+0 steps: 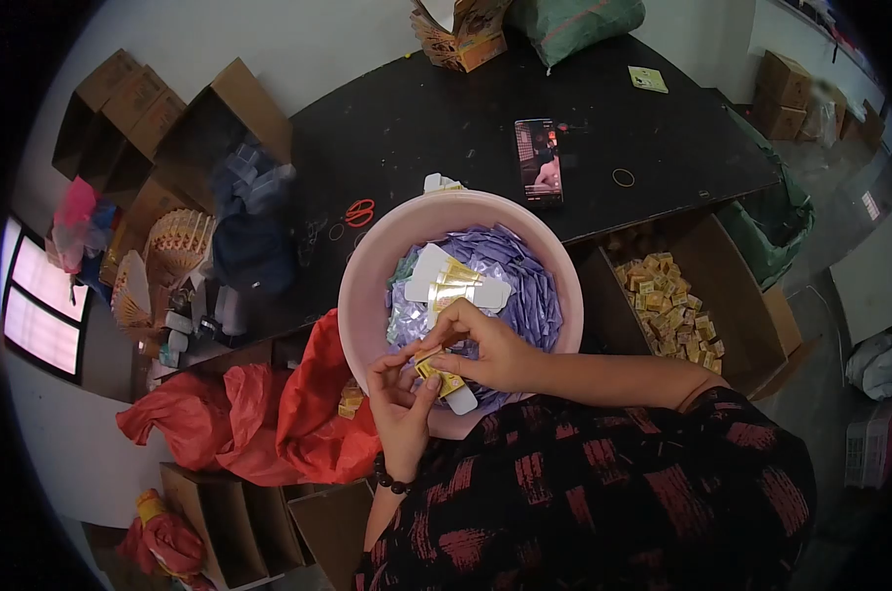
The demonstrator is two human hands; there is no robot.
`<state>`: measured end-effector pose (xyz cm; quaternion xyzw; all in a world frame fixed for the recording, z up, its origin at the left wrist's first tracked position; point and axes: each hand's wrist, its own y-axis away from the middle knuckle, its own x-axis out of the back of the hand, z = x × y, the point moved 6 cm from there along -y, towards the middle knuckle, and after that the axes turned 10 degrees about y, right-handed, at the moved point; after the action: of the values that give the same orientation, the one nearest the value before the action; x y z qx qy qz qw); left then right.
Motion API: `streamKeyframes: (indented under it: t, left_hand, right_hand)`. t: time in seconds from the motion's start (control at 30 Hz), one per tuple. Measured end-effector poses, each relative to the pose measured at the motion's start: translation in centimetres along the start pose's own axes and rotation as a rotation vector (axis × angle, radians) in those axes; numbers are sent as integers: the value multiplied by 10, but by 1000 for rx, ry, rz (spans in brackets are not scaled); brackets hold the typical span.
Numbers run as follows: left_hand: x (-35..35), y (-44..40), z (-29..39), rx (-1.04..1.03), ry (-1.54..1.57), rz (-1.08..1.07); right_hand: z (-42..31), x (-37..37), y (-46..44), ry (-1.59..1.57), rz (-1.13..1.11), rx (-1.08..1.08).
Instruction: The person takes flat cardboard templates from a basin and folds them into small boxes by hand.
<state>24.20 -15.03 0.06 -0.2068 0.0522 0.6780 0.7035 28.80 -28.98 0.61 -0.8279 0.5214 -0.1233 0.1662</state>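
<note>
My left hand (402, 399) and my right hand (485, 345) meet over the near side of a pink basin (360, 286). Between their fingers is a small yellow box (444, 372) with a white flap at its lower end. Both hands have their fingers closed on it. Inside the basin lie many purple packets (537, 291), and on top of them rest several flat yellow and white cartons (456, 283). A dark bead bracelet circles the left wrist.
A black table (407, 128) carries a phone (539, 161), red scissors (359, 213) and a rubber band (623, 177). An open carton (751, 305) at the right holds many small yellow boxes (668, 305). Red bags (259, 414) lie at the left.
</note>
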Motion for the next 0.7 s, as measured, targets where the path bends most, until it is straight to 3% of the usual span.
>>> streamKeyframes:
  t: [0.17, 0.4, 0.6, 0.7]
  left_hand:
    - [-5, 3, 0, 75, -30, 4]
    - [-11, 4, 1, 84, -24, -101]
    - [-8, 4, 4, 107, -77, -73]
    - [-8, 4, 4, 133, -100, -70]
  right_hand:
    - [11, -7, 1, -93, -144, -165]
    - [16, 0, 4, -247, -25, -207]
    - [13, 5, 2, -57, -161, -173]
    - [4, 5, 2, 149, -184, -31]
